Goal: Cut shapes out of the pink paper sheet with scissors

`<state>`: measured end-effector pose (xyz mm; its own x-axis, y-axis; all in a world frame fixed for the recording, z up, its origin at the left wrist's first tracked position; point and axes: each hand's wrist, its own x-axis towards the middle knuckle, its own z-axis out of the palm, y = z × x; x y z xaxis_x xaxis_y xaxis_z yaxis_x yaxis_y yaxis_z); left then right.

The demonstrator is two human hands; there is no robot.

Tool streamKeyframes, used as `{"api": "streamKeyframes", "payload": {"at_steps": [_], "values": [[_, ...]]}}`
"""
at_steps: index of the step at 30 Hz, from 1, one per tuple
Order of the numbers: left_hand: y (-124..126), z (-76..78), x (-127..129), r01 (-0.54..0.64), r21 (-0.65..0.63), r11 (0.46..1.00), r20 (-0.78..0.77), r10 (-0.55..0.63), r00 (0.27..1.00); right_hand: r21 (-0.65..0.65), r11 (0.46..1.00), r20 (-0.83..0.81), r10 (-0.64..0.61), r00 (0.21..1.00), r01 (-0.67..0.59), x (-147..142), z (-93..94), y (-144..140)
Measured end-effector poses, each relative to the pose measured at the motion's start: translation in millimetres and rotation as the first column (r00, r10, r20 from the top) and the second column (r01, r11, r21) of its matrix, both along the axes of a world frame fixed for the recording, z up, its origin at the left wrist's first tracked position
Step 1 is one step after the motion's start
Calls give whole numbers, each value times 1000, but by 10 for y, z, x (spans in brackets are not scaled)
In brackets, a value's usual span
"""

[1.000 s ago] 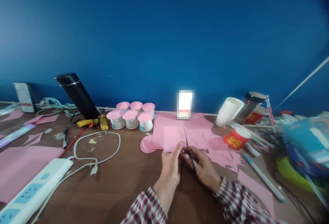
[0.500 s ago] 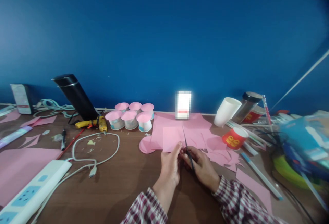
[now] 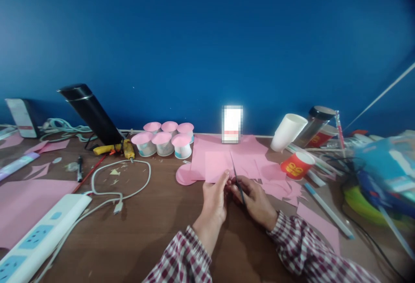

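The left hand (image 3: pixel 214 200) pinches the near edge of a pink paper square (image 3: pixel 218 167) between thumb and fingers. The right hand (image 3: pixel 254 200) is closed around small scissors (image 3: pixel 237 182), whose blades point up along the paper's right side. Both are at the middle of the table (image 3: pixel 155 222). At its far edge stand six pink-topped cups (image 3: pixel 164 139), one white cup (image 3: pixel 287 131) and one red cup (image 3: pixel 296 165).

Brown wooden table (image 3: pixel 162 226), and it's crowded: white power strip (image 3: pixel 39 239) front left, looped white cable (image 3: pixel 121 179) beside it, six pink-topped cups (image 3: pixel 164 139) at the back, pink paper sheets (image 3: pixel 227 155) centre, red cup (image 3: pixel 296 166) lying right.
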<state>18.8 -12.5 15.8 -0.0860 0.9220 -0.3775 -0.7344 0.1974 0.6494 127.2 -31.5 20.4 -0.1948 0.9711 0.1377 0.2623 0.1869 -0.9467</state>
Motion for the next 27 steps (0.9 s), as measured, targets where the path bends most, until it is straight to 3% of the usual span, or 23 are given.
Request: {"api": "streamKeyframes", "payload": {"at_steps": [27], "values": [[3, 15, 4, -16, -1, 1000, 19, 16, 1000, 1, 1000, 64, -1, 998, 1, 18, -34, -5]]}}
